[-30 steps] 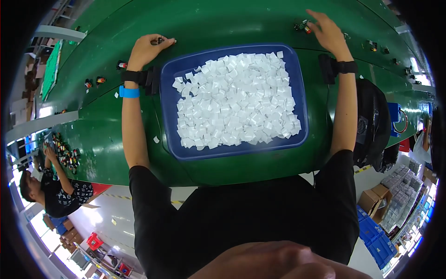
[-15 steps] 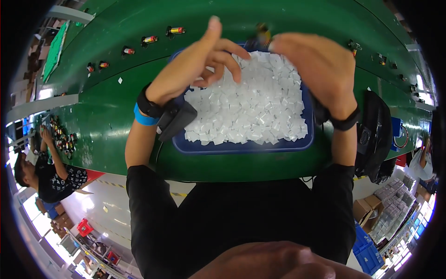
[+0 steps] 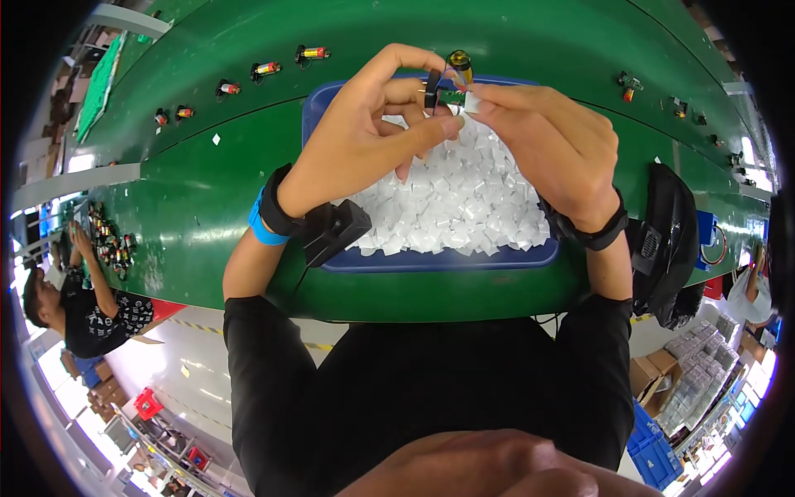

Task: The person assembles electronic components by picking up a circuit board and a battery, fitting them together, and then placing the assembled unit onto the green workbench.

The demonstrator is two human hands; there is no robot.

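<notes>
Above the far part of a blue tray (image 3: 439, 263) I hold a small wired assembly. Its black end piece (image 3: 431, 89) is gripped between the thumb and fingers of my left hand (image 3: 364, 137). A yellow-and-black cylinder (image 3: 460, 68) sits at its far side, joined by thin wires. My right hand (image 3: 559, 141) is closed, pinching a small white square piece (image 3: 472, 103) against or just beside the wires; contact cannot be made out. Many similar white pieces (image 3: 464, 203) fill the tray below both hands.
Several red-and-yellow wired assemblies (image 3: 313, 54) stand spaced along the green bench (image 3: 199, 199), left and right. A black bag (image 3: 669, 240) lies right of the tray. At the far left a co-worker (image 3: 91, 290) handles a pile of assemblies (image 3: 112, 240).
My left hand has gone from open fingers to a grip on the assembly's black end. My right hand, blurred before, has come in with a white piece between its fingers.
</notes>
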